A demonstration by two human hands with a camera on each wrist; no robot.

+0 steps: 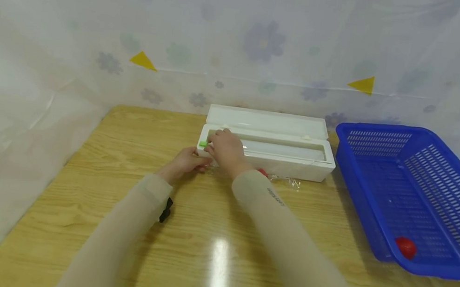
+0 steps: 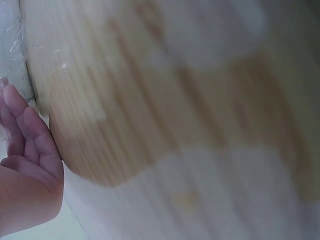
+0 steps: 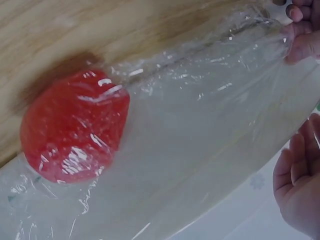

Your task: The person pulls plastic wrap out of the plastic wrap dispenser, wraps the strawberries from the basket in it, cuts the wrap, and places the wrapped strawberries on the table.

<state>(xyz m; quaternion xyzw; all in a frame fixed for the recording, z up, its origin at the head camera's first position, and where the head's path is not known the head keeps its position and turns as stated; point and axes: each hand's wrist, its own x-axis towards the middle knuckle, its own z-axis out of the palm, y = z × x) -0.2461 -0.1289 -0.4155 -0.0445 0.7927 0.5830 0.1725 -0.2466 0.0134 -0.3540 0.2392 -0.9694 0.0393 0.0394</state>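
Observation:
A white plastic wrap dispenser [image 1: 286,168] lies on the table with its lid [image 1: 266,120] raised. My right hand [image 1: 227,150] is over its left end, thumb and fingers around a green slide cutter [image 1: 203,144]; in the right wrist view this hand [image 3: 300,185] has curled fingers. At the front left corner, my left hand [image 1: 188,161] pinches the edge of clear plastic wrap [image 3: 240,55], its fingertips [image 3: 302,47] showing in the right wrist view. Under the wrap, against the dispenser's front, sits a red, rounded, tomato-like thing [image 3: 75,125]. The left wrist view catches the left hand [image 2: 32,155] side-on.
To the right stands a blue plastic basket [image 1: 357,213], close beside the dispenser's right end, with another red round thing [image 1: 405,247] in its near corner. Behind the wooden table [image 1: 128,151] hangs a flowered curtain [image 1: 241,37] with yellow triangles on it.

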